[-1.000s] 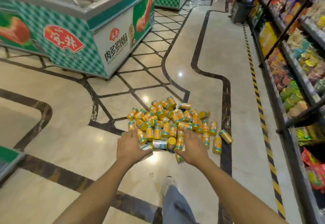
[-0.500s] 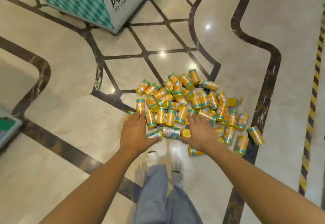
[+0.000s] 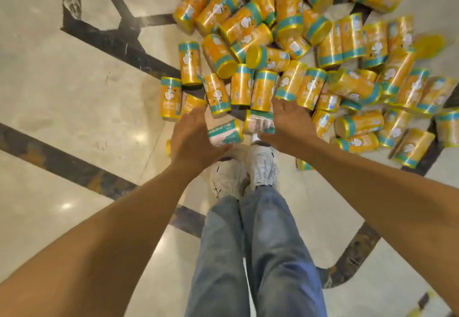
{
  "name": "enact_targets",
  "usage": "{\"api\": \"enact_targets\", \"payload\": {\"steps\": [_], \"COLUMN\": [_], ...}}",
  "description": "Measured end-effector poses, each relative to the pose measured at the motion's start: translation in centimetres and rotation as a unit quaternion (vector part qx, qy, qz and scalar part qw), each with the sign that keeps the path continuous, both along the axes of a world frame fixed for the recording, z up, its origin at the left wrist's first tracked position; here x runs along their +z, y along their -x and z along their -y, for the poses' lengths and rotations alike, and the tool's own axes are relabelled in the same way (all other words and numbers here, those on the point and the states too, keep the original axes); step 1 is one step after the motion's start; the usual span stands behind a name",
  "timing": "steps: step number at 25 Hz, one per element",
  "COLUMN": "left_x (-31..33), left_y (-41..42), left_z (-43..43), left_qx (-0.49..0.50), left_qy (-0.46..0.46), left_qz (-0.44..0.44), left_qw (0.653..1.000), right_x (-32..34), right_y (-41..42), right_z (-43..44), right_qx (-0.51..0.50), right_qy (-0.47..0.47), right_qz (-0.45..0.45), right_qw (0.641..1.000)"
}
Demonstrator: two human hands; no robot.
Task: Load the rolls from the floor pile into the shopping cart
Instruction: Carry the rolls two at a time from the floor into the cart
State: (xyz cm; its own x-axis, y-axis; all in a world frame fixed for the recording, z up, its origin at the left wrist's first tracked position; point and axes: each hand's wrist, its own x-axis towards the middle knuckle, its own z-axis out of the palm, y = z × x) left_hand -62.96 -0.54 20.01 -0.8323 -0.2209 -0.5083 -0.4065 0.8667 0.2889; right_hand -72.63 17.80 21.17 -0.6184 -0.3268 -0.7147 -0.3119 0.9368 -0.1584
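While rolls lie heaped on the floor, left hand open-fingered beside a pale roll, right hand likewise

Rolls are heaped on floor, mostly on their sides, axes mixed, some stacked on others. Wrap is glossy orange-yellow w/ teal end bands and a white cartoon fig. Capped roll is turned w/ its yellow end facing up. At near edge, left pale roll and right pale roll are laid side by side, pinkish-white side up. Leftmost roll is set at pile's edge. Far-right rolls are blurred.
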Motion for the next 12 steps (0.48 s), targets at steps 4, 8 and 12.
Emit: {"api": "enact_targets", "payload": {"steps": [4, 8, 12], "left_x": [-9.7, -17.6, -22.2], "left_y": [0.3, -1.0, -1.8], "left_z": [-1.7, -2.7, -2.4], "left_qx": [0.005, 0.001, 0.026], "left_qy": [-0.011, -0.022, -0.057], "left_qz": [0.041, 0.092, 0.085], "left_qw": [0.999, 0.995, 0.994], "right_x": [-11.3, -20.3, -23.8], "right_y": [-0.4, -2.0, -3.1], "right_z": [-0.7, -1.3, -1.3], "right_qx": [0.003, -0.001, -0.023], "right_qy": [-0.023, -0.067, -0.072], "right_qz": [0.003, -0.020, -0.097], "right_qw": [1.000, 0.998, 0.992]}}
